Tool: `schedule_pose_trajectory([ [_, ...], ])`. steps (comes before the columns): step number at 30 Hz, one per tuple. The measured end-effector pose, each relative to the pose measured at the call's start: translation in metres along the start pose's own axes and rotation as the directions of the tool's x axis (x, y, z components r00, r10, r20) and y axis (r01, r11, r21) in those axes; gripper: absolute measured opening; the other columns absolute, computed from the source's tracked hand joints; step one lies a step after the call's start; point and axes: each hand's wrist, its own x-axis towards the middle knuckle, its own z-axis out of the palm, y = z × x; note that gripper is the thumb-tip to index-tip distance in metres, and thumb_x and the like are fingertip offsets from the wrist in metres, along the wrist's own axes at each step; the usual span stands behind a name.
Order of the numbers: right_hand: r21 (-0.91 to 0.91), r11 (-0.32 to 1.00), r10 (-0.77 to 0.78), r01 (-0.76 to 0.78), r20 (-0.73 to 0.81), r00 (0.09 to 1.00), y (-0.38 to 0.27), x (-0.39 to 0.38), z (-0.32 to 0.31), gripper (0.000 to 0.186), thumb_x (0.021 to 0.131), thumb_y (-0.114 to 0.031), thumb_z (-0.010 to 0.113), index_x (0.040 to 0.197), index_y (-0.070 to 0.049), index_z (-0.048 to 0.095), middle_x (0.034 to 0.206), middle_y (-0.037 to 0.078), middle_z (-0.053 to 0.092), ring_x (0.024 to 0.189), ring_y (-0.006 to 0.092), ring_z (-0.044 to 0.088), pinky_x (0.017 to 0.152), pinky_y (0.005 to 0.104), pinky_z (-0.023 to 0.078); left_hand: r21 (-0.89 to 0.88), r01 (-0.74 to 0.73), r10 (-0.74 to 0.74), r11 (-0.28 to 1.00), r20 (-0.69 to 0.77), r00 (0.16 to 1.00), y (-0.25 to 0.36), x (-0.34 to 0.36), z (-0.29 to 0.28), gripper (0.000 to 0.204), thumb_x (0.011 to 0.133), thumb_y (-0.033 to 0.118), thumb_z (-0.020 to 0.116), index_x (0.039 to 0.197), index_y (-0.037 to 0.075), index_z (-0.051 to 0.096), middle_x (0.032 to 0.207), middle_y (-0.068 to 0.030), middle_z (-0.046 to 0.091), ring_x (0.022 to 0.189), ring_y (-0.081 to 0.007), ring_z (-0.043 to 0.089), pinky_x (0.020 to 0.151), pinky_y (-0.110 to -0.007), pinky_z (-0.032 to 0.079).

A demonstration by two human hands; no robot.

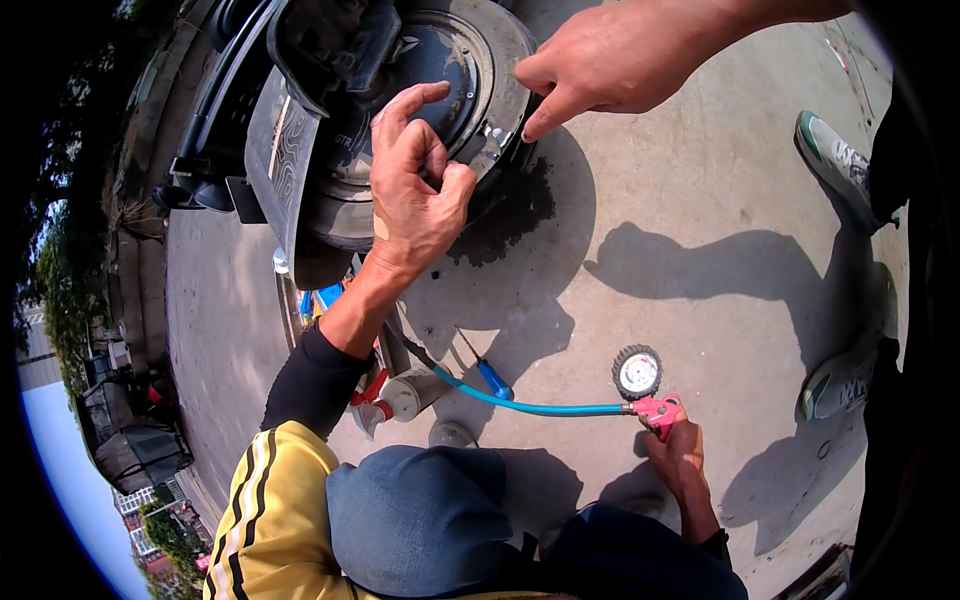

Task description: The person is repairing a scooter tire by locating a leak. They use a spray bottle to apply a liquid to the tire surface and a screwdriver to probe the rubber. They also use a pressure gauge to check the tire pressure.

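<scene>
My left hand [415,185] is raised in front of a scooter wheel [455,75], its index finger stretched out and bent, the other fingers curled, with nothing in it. The wheel has a dark hub and a dusty black tire [508,95]. My right hand [680,450], low on the right, grips a red tire inflator gun [656,411]. A round gauge [638,371] with a black rubber rim sits on the gun, and a teal air hose [540,408] runs left from it. Another person's hand [625,60] comes from the upper right, its fingertip close to or touching the tire.
A blue-handled screwdriver [493,380] lies on the concrete above the hose. Left of it lies a pale bottle [408,396] with a red part. A tray of tools [310,305] is partly behind my left arm. The other person's shoes [838,160] stand at the right. A wet patch [515,215] darkens the ground.
</scene>
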Motion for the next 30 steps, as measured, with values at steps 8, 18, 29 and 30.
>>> schedule_pose_trajectory([
  [8, 0.050, 0.998, 0.041, -0.043, 0.045, 0.998, -0.013, -0.003, -0.007, 0.027, 0.089, -0.013, 0.074, 0.110, 0.001, 0.062, 0.081, 0.025, 0.070, 0.079, 0.0476, 0.071, 0.068, 0.0488, 0.055, 0.015, -0.008, 0.008, 1.000, -0.004, 1.000, -0.002, 0.000, -0.002, 0.025, 0.074, -0.001, 0.064, 0.071, 0.005, 0.039, 0.146, -0.0233, 0.061, 0.129, -0.0332, 0.055, 0.105, -0.040, 0.047],
  [18, -0.010, 0.991, -0.136, 0.135, -0.071, 0.988, 0.016, 0.003, 0.005, 0.023, 0.089, -0.009, 0.073, 0.106, 0.001, 0.063, 0.076, 0.023, 0.067, 0.072, 0.0433, 0.070, 0.062, 0.0458, 0.051, -0.033, 0.018, -0.018, 0.999, 0.002, 1.000, -0.005, -0.001, 0.002, 0.024, 0.077, 0.001, 0.063, 0.072, 0.006, 0.040, 0.147, -0.0217, 0.063, 0.125, -0.0260, 0.057, 0.102, -0.037, 0.047],
  [29, 0.100, 0.983, -0.144, 0.154, -0.099, 0.985, 0.039, 0.005, 0.022, 0.035, 0.087, -0.007, 0.068, 0.118, 0.006, 0.057, 0.084, 0.031, 0.070, 0.083, 0.0543, 0.069, 0.072, 0.0553, 0.057, -0.032, 0.068, -0.066, 0.997, 0.044, 0.997, 0.003, 0.002, 0.009, 0.021, 0.082, 0.000, 0.068, 0.079, 0.005, 0.048, 0.149, -0.0187, 0.061, 0.128, -0.0220, 0.058, 0.109, -0.037, 0.047],
  [30, 0.101, 0.987, -0.118, 0.127, -0.089, 0.989, 0.037, 0.005, 0.022, 0.034, 0.087, -0.007, 0.069, 0.118, 0.004, 0.059, 0.086, 0.030, 0.070, 0.085, 0.0535, 0.070, 0.072, 0.0537, 0.057, -0.022, 0.086, -0.084, 0.996, 0.054, 0.995, 0.005, 0.002, 0.009, 0.020, 0.084, 0.001, 0.070, 0.081, 0.005, 0.051, 0.150, -0.0183, 0.060, 0.131, -0.0232, 0.058, 0.110, -0.039, 0.047],
])
